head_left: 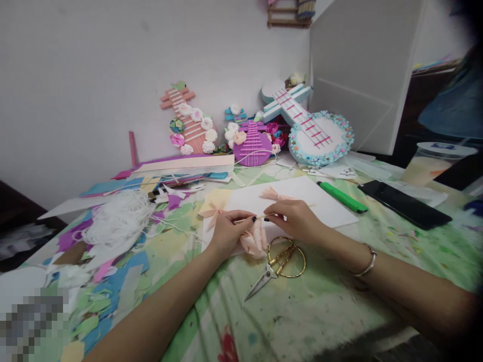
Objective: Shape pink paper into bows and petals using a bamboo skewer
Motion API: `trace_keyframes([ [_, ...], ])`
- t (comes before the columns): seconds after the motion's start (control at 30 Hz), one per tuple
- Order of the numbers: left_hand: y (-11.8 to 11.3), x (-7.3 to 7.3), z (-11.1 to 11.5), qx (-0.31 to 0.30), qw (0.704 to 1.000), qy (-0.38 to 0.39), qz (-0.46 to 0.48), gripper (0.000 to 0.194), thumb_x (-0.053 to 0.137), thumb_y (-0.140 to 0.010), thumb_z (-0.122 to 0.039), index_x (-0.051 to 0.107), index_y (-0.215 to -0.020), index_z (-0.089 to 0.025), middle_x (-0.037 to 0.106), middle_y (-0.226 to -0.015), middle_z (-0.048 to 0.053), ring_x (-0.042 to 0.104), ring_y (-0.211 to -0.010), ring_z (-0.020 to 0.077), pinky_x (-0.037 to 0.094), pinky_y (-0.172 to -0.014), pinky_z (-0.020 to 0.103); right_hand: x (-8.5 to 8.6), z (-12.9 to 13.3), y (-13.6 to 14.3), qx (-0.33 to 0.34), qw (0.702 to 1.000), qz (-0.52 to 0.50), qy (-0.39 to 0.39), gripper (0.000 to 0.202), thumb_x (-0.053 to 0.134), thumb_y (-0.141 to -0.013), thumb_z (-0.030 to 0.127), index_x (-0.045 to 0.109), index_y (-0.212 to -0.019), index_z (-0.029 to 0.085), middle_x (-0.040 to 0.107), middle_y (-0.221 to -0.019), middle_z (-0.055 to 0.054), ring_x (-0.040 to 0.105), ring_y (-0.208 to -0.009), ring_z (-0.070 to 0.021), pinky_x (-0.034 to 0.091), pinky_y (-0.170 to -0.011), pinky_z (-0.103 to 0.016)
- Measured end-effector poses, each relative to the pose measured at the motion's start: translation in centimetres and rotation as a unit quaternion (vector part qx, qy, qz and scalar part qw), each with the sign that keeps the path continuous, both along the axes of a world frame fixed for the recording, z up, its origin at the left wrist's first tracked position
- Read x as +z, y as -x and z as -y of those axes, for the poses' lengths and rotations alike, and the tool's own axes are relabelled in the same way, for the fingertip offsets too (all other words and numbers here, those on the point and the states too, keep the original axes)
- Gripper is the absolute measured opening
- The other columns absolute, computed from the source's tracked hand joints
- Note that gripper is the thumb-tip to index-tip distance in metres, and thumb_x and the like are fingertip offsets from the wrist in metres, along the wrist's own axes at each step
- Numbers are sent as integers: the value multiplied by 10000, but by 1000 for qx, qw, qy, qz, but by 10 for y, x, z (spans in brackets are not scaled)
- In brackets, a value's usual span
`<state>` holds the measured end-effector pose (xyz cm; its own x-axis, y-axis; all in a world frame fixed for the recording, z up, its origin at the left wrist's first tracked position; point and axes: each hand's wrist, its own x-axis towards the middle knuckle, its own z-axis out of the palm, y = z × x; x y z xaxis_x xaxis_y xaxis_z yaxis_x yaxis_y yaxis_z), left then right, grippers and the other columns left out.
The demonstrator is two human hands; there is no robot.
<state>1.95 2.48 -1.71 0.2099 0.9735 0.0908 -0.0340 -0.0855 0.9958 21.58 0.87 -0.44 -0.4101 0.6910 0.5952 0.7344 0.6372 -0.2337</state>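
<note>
My left hand [229, 229] is closed, thumb and forefinger pinching a peach crepe paper flower [253, 244] that hangs below the fingertips. My right hand [296, 218] pinches a thin pale stick [266, 216], which spans the small gap between both hands' fingertips. Just beneath them, gold-handled scissors [279, 261] lie with the blades pointing toward me. Under the hands is a white sheet [320, 196]. A fringed peach paper piece [272, 193] rests on it behind my right hand. Left of my left hand sits a peach petal-shaped paper piece [215, 208].
White string [116, 221] is heaped on the left among coloured paper scraps [109, 301]. A green marker [342, 197], a black phone [405, 203] and a plastic cup [430, 163] are on the right. Decorated lute models [320, 136] lean along the wall.
</note>
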Motion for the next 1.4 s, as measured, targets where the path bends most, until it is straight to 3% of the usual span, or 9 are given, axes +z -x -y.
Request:
trace_keyframes([
  [0.4,0,4,4,7,997,-44,-61,180,737,-601,-252,741,-730,-126,722,-721,67,628,-657,166,482,-628,244,3,3,0,-14,1000,-19,16,147,546,-829,230,686,-819,188,686,-734,-29,579,-643,-122,397,-628,-228],
  [0.63,-3,9,7,21,992,-70,-102,145,694,-640,-253,744,-700,-131,724,-709,67,631,-667,182,482,-632,256,5,6,0,-52,998,26,30,196,496,-866,245,688,-846,209,713,-792,-25,626,-735,-144,392,-657,-232],
  [1.0,-1,6,6,6,994,-49,-98,193,698,-641,-254,738,-772,-117,724,-728,58,602,-610,133,447,-570,203,4,8,2,-45,997,-32,48,110,567,-822,249,666,-797,207,674,-739,4,558,-636,-104,370,-609,-219],
  [1.4,-1,4,6,7,998,-44,-53,206,731,-597,-232,733,-769,-118,719,-719,48,597,-599,109,457,-567,185,5,8,5,-33,996,-60,65,74,576,-804,193,610,-739,186,619,-699,-3,526,-654,-122,384,-642,-250],
])
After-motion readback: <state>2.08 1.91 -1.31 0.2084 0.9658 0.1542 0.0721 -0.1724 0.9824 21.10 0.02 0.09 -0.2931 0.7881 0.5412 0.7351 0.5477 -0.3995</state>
